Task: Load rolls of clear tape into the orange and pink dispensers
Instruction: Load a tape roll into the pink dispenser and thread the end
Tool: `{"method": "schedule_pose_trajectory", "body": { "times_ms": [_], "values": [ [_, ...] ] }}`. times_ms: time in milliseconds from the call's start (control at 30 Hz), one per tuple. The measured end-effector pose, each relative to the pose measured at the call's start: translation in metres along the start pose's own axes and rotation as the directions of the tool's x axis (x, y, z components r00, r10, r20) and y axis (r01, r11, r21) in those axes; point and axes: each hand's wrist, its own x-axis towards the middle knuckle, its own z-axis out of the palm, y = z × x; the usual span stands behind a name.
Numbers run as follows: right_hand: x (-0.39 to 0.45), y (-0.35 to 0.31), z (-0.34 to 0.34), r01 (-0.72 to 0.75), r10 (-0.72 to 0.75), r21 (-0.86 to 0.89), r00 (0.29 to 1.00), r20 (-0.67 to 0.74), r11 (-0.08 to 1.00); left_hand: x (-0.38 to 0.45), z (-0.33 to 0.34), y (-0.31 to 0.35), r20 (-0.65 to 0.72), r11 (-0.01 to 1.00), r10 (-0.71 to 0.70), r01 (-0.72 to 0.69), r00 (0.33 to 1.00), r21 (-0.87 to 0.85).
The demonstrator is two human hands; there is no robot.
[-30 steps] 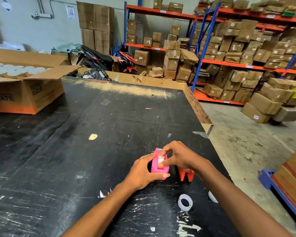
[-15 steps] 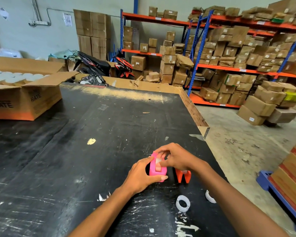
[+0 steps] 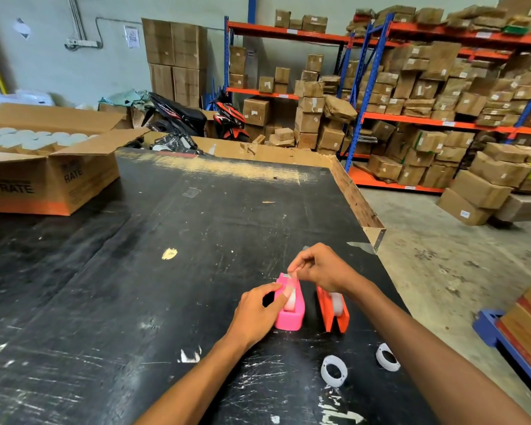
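Head view of a black work table (image 3: 196, 240). The pink dispenser (image 3: 290, 314) stands upright on the table, directly under both hands, with a roll of clear tape (image 3: 289, 299) seated in its slot. The left hand (image 3: 256, 311) lies against the dispenser's left wall, fingers curled, thumb tip resting on the roll. The right hand (image 3: 321, 268) hovers just above the dispenser's far end, thumb and forefinger pressed together on the free end of the tape, a short clear strip (image 3: 292, 279) running from the roll up to the fingertips.

The orange dispenser (image 3: 333, 311) stands just right of the pink one, beneath the right wrist, parallel to it and not touching; a roll shows inside it, partly hidden by the wrist.

Two loose white rings (image 3: 334, 371) (image 3: 387, 357) lie on the table nearer the body than the dispensers, under the right forearm; whether these are full rolls or bare cores cannot be told.

Well beyond the left hand, at the table's far left, an open cardboard box (image 3: 52, 185) holds many pale rolls.
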Motion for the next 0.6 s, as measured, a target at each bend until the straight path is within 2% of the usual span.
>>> {"method": "schedule_pose_trajectory", "body": {
  "times_ms": [400,600],
  "values": [
    [0.028,0.017,0.006,-0.022,0.024,0.044,0.999,-0.038,0.999,0.002,0.000,-0.004,-0.018,1.000,-0.011,0.011,1.000,-0.008],
    [0.035,0.021,0.007,-0.111,0.108,0.085,0.993,0.045,0.990,0.003,0.001,-0.005,-0.015,1.000,-0.003,0.003,1.000,-0.013]
  ]
}}
